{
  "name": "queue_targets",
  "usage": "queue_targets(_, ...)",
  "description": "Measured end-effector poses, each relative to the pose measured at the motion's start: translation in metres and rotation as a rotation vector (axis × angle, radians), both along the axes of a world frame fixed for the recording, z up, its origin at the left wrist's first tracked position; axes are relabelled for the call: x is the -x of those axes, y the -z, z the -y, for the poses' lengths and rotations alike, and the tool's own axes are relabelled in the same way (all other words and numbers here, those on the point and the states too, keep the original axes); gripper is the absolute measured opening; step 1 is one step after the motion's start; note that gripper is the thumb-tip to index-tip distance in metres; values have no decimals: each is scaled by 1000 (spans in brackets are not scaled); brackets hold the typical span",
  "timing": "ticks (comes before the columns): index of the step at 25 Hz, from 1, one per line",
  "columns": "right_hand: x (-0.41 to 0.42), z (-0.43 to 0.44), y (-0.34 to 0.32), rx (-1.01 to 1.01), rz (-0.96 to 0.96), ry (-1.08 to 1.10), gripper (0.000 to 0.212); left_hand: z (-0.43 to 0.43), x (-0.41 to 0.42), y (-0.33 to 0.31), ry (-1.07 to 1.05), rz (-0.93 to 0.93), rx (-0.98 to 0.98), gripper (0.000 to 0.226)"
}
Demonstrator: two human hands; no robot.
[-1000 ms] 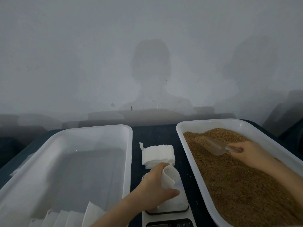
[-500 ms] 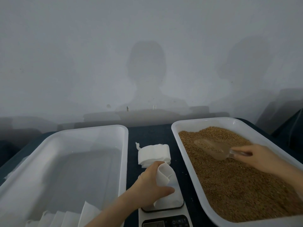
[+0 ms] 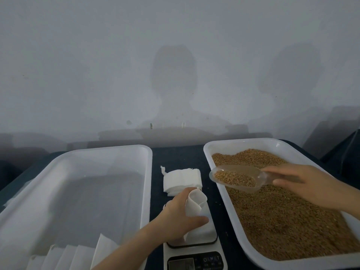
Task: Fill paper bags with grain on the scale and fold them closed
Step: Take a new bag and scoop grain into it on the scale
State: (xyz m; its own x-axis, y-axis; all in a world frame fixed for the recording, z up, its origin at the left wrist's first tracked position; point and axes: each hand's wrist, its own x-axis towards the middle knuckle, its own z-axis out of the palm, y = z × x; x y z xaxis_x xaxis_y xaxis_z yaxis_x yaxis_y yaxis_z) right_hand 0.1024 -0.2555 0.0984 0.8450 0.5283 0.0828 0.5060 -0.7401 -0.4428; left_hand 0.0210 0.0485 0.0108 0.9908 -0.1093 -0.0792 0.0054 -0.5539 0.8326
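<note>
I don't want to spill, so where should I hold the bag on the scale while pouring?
Hold the bag by its left wall, below the rim, coming from the left, as the left hand does. Its mouth gapes up and rightward, toward the loaded scoop, so keep that side clear.

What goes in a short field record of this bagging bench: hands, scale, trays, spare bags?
left hand: grips open paper bag on the scale
right hand: holds clear scoop loaded with grain, above right tray
right tray contents: grain
left tray: white paper bags at near end
spare bags: white stack behind scale
pouring: not yet begun
</note>
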Motion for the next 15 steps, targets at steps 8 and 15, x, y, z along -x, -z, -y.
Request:
queue_targets(8, 4, -33, -15, 262, 253, -144, 32, 1, 1, 2, -24, 37, -21, 61)
queue_targets(15, 6, -44, -20, 345, 347, -213, 28, 2, 0, 3, -17, 62, 3, 63)
